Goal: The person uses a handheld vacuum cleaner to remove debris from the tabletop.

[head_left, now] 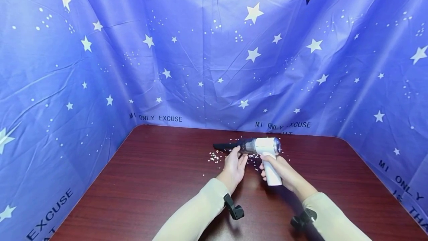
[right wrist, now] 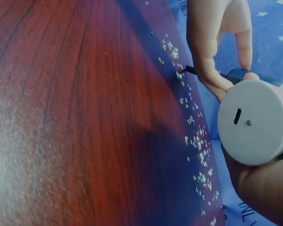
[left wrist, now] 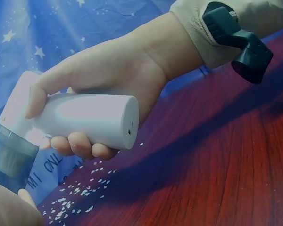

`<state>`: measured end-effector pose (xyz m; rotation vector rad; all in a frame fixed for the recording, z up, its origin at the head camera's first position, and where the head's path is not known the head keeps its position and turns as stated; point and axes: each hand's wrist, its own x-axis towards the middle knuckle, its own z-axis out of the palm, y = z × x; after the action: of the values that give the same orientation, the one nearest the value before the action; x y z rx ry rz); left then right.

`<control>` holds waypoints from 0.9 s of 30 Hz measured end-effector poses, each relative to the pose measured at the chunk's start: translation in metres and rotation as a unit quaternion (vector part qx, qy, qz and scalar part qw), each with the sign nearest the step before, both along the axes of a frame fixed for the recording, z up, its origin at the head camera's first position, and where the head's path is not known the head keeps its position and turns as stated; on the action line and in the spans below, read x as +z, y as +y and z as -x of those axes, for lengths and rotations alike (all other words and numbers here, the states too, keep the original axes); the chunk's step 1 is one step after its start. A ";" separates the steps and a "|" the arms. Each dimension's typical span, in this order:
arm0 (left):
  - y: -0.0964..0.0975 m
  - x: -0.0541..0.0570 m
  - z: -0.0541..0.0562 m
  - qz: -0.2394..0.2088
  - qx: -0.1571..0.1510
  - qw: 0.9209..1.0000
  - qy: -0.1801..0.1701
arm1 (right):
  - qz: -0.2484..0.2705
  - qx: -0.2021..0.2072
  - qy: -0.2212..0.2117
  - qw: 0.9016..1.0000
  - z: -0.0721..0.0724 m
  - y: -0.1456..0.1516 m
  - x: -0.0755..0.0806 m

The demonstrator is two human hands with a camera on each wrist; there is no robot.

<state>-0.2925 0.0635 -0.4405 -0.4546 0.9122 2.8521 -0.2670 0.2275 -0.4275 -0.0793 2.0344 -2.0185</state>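
Observation:
A white handheld vacuum cleaner (head_left: 265, 145) with a smoky dust cup (head_left: 248, 145) and a black nozzle (head_left: 223, 146) is held level over the table, the nozzle pointing left. Wrapped around its white handle (left wrist: 89, 117) is my right hand (head_left: 285, 172), thumb on the near side. My left hand (head_left: 233, 170) holds the front part from below, thumb and fingers on either side where nozzle and cup meet. Small white scraps (head_left: 214, 156) lie scattered on the tabletop below the vacuum. In the right wrist view the handle's round end (right wrist: 252, 123) hides part of the body.
The dark red wooden table (head_left: 160, 181) is enclosed by blue star-printed cloth (head_left: 200, 55) at the back and both sides. Black wrist mounts (head_left: 234, 207) sit on both sleeves. More scraps (right wrist: 200, 141) run in a band near the far side of the table.

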 end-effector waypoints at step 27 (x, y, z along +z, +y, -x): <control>0.016 -0.013 -0.016 0.037 -0.062 0.996 0.057 | -0.011 0.029 -0.015 0.999 -0.012 0.022 0.010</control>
<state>-0.2766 0.0799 -0.4535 -0.2352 1.0296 2.7618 -0.2555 0.2493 -0.4172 -0.1029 2.0117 -1.9516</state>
